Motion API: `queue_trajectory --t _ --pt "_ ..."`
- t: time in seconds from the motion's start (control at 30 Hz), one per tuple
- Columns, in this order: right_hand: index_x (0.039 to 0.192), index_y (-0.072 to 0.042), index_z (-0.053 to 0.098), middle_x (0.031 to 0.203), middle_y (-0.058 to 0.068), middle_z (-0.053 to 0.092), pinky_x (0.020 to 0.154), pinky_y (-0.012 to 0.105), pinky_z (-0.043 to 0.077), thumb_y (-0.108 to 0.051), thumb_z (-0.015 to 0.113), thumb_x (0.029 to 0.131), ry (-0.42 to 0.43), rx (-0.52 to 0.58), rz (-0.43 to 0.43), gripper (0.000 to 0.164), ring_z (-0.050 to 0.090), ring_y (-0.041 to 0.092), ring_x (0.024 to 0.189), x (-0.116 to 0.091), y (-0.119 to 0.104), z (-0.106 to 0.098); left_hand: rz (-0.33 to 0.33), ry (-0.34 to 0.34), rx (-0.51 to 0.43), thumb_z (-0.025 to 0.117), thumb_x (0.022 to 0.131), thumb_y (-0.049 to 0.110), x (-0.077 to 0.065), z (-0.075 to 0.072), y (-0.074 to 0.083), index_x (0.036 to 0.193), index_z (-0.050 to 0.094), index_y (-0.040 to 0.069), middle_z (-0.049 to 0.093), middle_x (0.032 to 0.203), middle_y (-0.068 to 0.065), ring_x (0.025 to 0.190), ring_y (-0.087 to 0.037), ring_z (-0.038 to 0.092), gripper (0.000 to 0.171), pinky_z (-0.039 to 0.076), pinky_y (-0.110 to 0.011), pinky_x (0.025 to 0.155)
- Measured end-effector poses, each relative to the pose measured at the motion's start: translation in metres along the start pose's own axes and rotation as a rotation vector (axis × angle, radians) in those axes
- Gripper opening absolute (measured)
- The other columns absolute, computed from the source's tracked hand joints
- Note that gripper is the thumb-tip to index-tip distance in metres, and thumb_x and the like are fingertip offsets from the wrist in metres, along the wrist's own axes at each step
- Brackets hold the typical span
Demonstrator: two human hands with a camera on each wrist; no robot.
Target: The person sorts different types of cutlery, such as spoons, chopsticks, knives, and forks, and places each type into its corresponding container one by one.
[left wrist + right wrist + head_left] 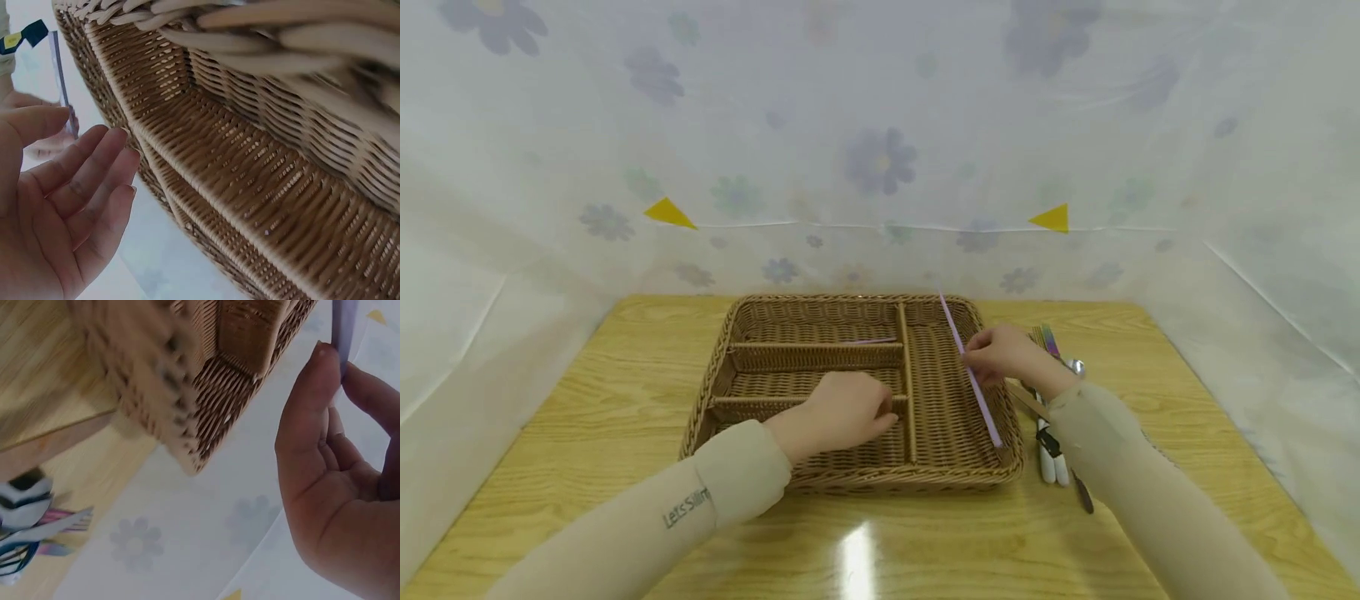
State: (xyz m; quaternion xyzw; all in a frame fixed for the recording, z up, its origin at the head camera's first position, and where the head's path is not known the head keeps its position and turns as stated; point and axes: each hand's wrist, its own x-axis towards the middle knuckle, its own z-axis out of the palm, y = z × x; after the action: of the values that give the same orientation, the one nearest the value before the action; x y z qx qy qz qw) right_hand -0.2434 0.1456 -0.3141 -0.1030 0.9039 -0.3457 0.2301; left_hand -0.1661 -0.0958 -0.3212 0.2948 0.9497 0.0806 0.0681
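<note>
My right hand (1011, 354) pinches a long, slim lilac stick (981, 400) between thumb and fingertips. The stick slants over the right-hand compartment of a brown wicker basket (850, 481), its far end near the back rim. In the right wrist view the thumb and a finger close on the lilac stick (344, 325). Over the basket's front-left compartments hovers my left hand (842, 410). Its fingers are relaxed and hold nothing, as the left wrist view shows. A second lilac piece (868, 340) shows in the back-left compartment, partly hidden by a divider.
Right of the basket lies a loose pile of cutlery on the wooden table (580, 417): a fork with a rainbow sheen (1048, 338), a spoon (1077, 367), white handles (1054, 472) and a wooden-looking blade (56, 447). Flower-patterned sheeting (880, 158) encloses the back and sides.
</note>
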Motion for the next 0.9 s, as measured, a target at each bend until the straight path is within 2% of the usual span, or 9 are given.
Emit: queue_trajectory --t 0.23,0.43,0.57,0.73,0.9 --pt "0.111 0.003 0.063 0.085 0.009 0.066 0.074 0.035 0.057 -0.020 0.055 0.094 0.021 0.065 0.001 0.029 0.065 0.016 0.073 0.011 -0.017 0.017 -0.025 -0.027 -0.045 0.055 0.094 0.034 0.012 0.004 0.007 0.075 0.064 0.017 0.055 0.058 0.006 0.045 -0.005 0.045 0.027 0.038 -0.021 0.041" --pt "0.110 0.006 0.061 0.080 0.006 0.063 0.072 0.034 0.057 -0.015 0.055 0.094 0.009 0.189 -0.029 0.027 0.063 0.013 0.068 0.016 -0.029 0.028 -0.041 -0.025 -0.044 0.050 0.094 0.044 0.019 0.006 0.014 0.083 0.068 0.017 0.056 0.058 0.007 0.046 -0.005 0.048 0.035 0.039 -0.021 0.040" --pt "0.109 0.007 0.059 0.074 0.004 0.061 0.072 0.036 0.057 -0.013 0.056 0.093 0.022 0.293 -0.003 0.026 0.062 0.012 0.063 0.019 -0.034 0.034 -0.066 -0.023 -0.036 0.049 0.094 0.048 0.022 0.008 0.017 0.078 0.065 0.017 0.053 0.055 0.007 0.044 -0.006 0.046 0.039 0.037 -0.020 0.038" --pt "0.110 0.004 0.058 0.072 0.004 0.060 0.076 0.041 0.056 -0.015 0.057 0.093 0.024 0.386 0.039 0.026 0.063 0.011 0.060 0.022 -0.036 0.036 -0.094 -0.027 -0.069 0.051 0.093 0.047 0.025 0.011 0.018 0.078 0.065 0.020 0.049 0.052 0.008 0.041 -0.005 0.040 0.034 0.033 -0.019 0.037" --pt "0.105 0.003 0.058 0.071 0.004 0.060 0.074 0.041 0.057 -0.016 0.056 0.094 0.020 0.404 0.032 0.022 0.064 0.011 0.059 0.022 -0.036 0.037 -0.101 -0.004 -0.122 0.057 0.092 0.040 0.024 0.011 0.015 0.077 0.066 0.018 0.049 0.052 0.008 0.042 -0.004 0.040 0.028 0.033 -0.018 0.038"
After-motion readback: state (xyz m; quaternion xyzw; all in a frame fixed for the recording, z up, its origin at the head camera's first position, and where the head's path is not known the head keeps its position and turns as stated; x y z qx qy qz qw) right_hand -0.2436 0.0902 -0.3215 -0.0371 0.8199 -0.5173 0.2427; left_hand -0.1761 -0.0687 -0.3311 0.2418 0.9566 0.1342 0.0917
